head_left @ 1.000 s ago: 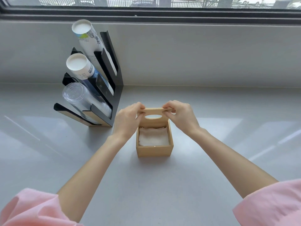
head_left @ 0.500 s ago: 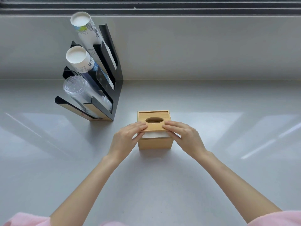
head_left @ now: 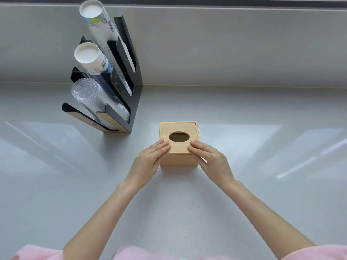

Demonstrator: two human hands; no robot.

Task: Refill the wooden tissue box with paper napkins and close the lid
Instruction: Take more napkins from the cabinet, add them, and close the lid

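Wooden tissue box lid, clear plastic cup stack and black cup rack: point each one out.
Wooden tissue box lid (head_left: 178, 127): head view, bare wood behind the oval opening.
Clear plastic cup stack (head_left: 85, 90): head view, base of the end cup.
Black cup rack (head_left: 136, 102): head view, upright side panel.

Lid (head_left: 178, 136) slid fully shut over tissue box (head_left: 179, 160), napkins now covered; hands drawn back to near edge.

Both hands, left (head_left: 150, 160) and right (head_left: 210, 160), rest fingertips on the lid (head_left: 178, 147) of the box (head_left: 179, 161) on the table (head_left: 244, 184).
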